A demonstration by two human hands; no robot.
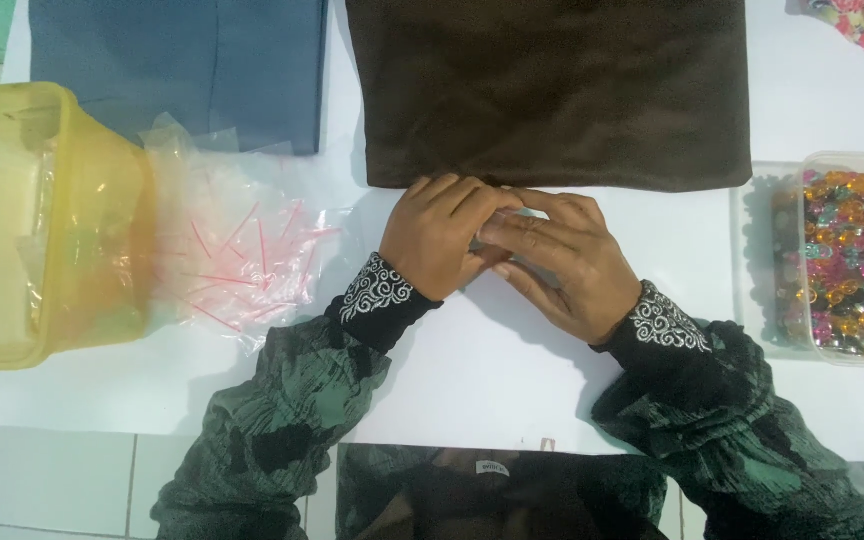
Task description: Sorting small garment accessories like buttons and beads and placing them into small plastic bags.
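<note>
White table (pixel 512 400) fills most of the frame. At the top centre lies a dark brown cloth (pixel 552 90), and a blue cloth (pixel 182 65) at the upper left. At the left edge stands a yellow bin (pixel 52 220), with clear plastic bags with red strips (pixel 237 255) just beside it. At the right edge is a clear box of coloured beads (pixel 857 260). Your left hand (pixel 437 235) and right hand (pixel 557 260) touch each other at the centre, pinching something small and pale; what it is, you cannot tell.
</note>
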